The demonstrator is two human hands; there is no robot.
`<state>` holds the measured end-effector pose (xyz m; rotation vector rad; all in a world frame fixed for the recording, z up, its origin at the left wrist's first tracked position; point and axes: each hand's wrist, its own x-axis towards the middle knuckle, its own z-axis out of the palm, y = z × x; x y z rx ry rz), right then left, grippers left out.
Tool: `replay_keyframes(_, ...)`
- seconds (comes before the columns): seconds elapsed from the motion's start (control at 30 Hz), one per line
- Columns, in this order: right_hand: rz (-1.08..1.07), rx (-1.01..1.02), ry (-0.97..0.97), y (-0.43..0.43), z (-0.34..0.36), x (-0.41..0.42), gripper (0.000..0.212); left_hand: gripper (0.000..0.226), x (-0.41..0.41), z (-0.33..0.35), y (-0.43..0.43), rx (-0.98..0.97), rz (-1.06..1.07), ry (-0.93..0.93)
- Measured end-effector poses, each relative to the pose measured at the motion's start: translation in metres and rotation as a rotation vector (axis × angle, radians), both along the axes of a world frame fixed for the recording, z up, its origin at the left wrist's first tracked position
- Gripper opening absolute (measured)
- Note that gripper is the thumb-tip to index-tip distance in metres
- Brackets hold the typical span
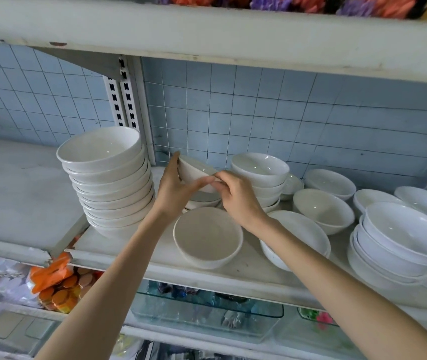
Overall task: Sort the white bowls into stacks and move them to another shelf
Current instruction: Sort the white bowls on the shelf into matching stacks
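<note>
Shelving fills the view: the shelf that carries the white bowls runs across the middle, and a neighbouring shelf board lies just beside it on the left. Biggest among the crockery is the tall stack of deep bowls at the shelf's left end, leaning a little. A stack of wide shallow bowls stands at the far right. Between them are a short stack at the back, several loose bowls, and a single bowl near the front edge. Smaller again is the held bowl, tilted and raised just above a low pile behind the single bowl. The left hand grips it, thumb on the far rim and fingers curled beneath; the right hand pinches the near rim. The step in hand looks like sorting: one bowl picked out to join others of its size. The next move probably calls for matching it to the proper stack, perhaps the tall one just beside it. It should then be lowered level so the leaning stack is not nudged.
</note>
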<state>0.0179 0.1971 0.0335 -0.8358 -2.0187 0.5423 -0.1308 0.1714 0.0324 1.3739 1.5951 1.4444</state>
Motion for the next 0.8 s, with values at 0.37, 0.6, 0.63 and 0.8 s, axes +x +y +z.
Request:
replay_keyframes(0.37, 0.04, 0.037, 0.213, -0.037, 0.028, 0.021, 0.01, 0.074, 0.02, 0.023, -0.044, 0.214, -0.038, -0.171)
replay_keyframes(0.6, 0.053, -0.299, 0.365, -0.074, 0.034, 0.042, 0.07, 0.062, 0.043, 0.029, -0.077, 0.299, -0.076, -0.197)
replay_keyframes(0.63, 0.074, -0.359, 0.347, -0.078, 0.034, 0.046, 0.073, 0.055, 0.047, 0.029, -0.081, 0.308, -0.09, -0.184)
replay_keyframes(0.8, 0.111, -0.439, 0.404, -0.101, 0.024, 0.065, 0.06, 0.06, 0.065, 0.026, -0.103, 0.315, -0.2, -0.191)
